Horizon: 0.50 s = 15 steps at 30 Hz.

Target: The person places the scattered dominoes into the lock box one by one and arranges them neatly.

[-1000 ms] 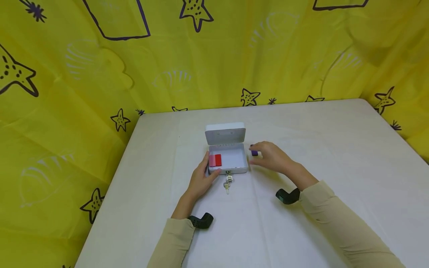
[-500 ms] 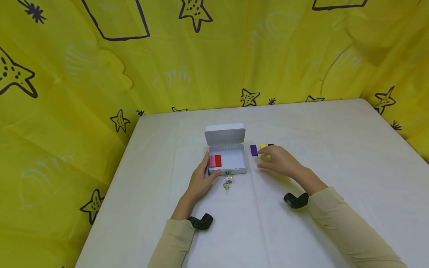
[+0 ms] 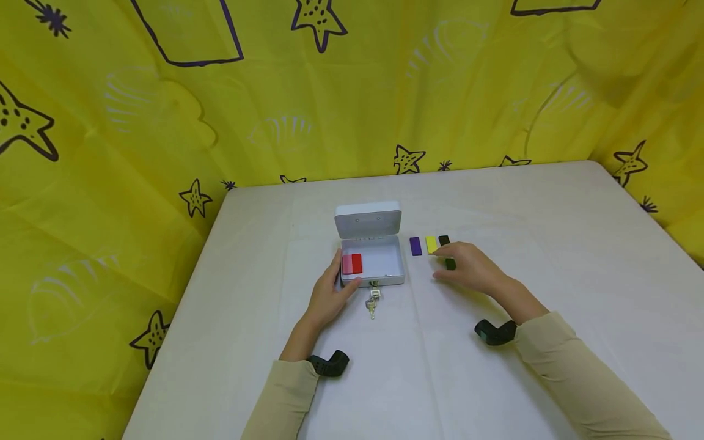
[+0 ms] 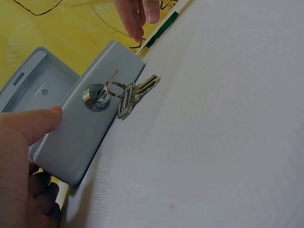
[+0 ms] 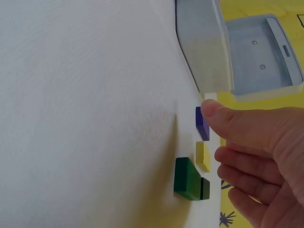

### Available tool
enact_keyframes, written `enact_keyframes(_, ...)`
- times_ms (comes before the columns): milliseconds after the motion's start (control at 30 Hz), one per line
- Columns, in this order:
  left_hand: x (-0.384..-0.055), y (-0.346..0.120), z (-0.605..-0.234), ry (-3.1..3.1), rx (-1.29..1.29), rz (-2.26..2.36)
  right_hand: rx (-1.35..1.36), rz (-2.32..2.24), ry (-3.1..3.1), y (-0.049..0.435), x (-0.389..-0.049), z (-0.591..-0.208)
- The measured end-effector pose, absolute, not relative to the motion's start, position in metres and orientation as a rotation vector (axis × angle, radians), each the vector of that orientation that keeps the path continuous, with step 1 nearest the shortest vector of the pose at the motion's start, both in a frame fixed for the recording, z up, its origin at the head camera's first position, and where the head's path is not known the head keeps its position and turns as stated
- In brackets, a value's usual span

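An open white metal cash box [image 3: 382, 256] stands on the table with its lid raised. A pink block [image 3: 348, 264] and a red block [image 3: 357, 263] lie side by side in its left part. My left hand [image 3: 324, 297] grips the box's left front corner, thumb against the front face. Keys [image 4: 130, 97] hang from the lock on that face. To the right of the box lie a purple block [image 3: 415, 246], a yellow block [image 3: 431, 244], a black block [image 3: 444, 240] and a green block [image 5: 187, 178]. Above them hovers my right hand [image 3: 470, 267], fingers apart from thumb, holding nothing.
A white cloth covers the table [image 3: 385, 379]. Behind it and along its sides hangs a yellow curtain [image 3: 352, 91] with starfish drawings. Each wrist wears a black camera, one near the left sleeve [image 3: 283, 397], one near the right sleeve [image 3: 588, 373].
My right hand has drawn back to the right, from beside the purple block to over the green one, uncovering the purple, yellow and black blocks. The left hand stays on the cash box.
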<state>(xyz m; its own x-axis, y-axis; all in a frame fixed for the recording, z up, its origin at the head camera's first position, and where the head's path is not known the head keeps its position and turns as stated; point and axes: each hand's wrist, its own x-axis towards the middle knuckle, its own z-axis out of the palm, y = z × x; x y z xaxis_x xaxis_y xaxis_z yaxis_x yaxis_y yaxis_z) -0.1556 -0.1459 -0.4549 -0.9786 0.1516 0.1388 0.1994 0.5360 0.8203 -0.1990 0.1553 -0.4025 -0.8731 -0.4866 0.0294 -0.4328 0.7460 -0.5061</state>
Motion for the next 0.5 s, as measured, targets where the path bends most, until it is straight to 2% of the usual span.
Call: enact_keyframes(500,-0.155,-0.146,-0.455,-2.703,-0.311,-1.461,-0.729,-0.744,2.873,0.168,-0.196,-0.408)
